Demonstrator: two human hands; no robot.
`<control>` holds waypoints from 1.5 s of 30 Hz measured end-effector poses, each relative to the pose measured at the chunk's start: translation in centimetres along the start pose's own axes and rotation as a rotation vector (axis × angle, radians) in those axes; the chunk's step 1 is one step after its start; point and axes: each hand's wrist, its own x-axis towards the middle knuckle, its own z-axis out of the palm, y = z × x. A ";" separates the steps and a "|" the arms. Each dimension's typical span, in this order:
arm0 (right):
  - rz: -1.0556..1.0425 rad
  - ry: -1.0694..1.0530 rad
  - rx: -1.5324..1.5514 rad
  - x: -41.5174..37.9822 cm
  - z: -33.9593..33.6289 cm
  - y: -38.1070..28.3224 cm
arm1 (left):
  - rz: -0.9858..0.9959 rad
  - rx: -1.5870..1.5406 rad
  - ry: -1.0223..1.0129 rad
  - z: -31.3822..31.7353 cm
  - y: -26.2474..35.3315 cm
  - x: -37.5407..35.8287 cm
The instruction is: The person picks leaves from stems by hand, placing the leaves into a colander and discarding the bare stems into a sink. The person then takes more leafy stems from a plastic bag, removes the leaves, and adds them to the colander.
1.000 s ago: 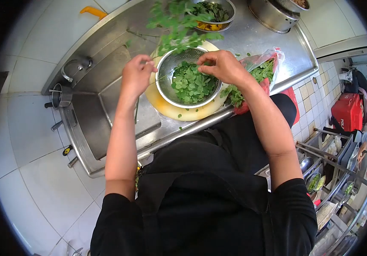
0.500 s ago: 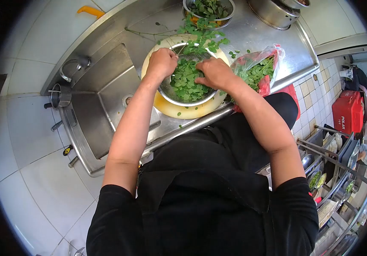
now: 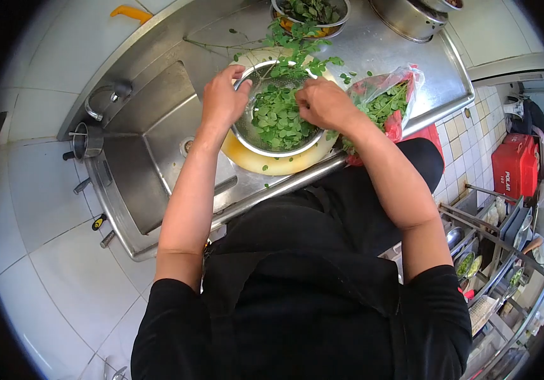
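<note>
A metal colander (image 3: pixel 265 152) holds loose green leaves (image 3: pixel 281 120) and sits on a round yellowish board (image 3: pixel 272 166). My left hand (image 3: pixel 223 101) is at the colander's left rim, with thumb and forefinger apart and no leaf visible between them. Over the right side of the colander, my right hand (image 3: pixel 327 104) has its fingers curled together; whatever they may hold is hidden. Leafy stems (image 3: pixel 297 47) lie across the far rim and spread over the steel counter. To the right, a clear and red plastic bag (image 3: pixel 395 95) contains more leafy green sprigs.
A sink basin (image 3: pixel 139 171) with a tap (image 3: pixel 98 101) lies left. Behind the board stands a bowl of darker leaves (image 3: pixel 313 12), with a metal pot (image 3: pixel 408 19) farther right. An orange handle (image 3: pixel 129 12) shows at upper left. A red cooler (image 3: pixel 515 164) stands beyond the counter.
My left hand has drawn back leftward from over the leaves to the rim, its fingers parting. My right hand has shifted slightly right, and its fingers have curled in.
</note>
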 end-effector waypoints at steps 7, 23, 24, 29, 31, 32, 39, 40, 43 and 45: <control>0.176 -0.212 0.342 -0.2 -4.9 1.1 | -0.158 -0.251 -0.279 -1.7 2.4 -3.0; 0.089 -0.225 0.932 -1.4 -8.2 0.4 | 0.005 -1.027 -0.443 1.7 4.8 -5.1; 0.110 -0.208 0.894 -1.4 -8.4 0.4 | 0.002 -1.028 -0.411 1.5 4.7 -5.1; 0.110 -0.163 0.918 -1.6 -8.7 0.9 | -0.039 -0.852 -0.345 1.0 3.5 -5.6; 0.101 -0.156 0.912 -1.6 -8.9 0.9 | -0.061 -0.619 -0.343 0.5 3.4 -6.0; 0.084 -0.158 0.888 -1.6 -8.9 1.0 | 0.158 -0.403 -0.243 0.3 3.4 -6.2; 0.054 -0.177 0.878 -1.5 -8.9 0.2 | 0.334 -0.366 -0.159 -0.4 6.2 -5.0; 0.052 -0.175 0.877 -1.4 -8.8 0.2 | 0.336 -0.366 -0.157 -0.4 6.5 -4.9; 0.037 -0.141 0.933 -1.4 -8.7 0.1 | 0.187 -0.449 -0.236 -0.2 7.0 -4.8; 0.068 -0.132 0.941 -1.5 -9.0 0.0 | 0.260 -0.410 -0.192 -0.1 6.8 -4.7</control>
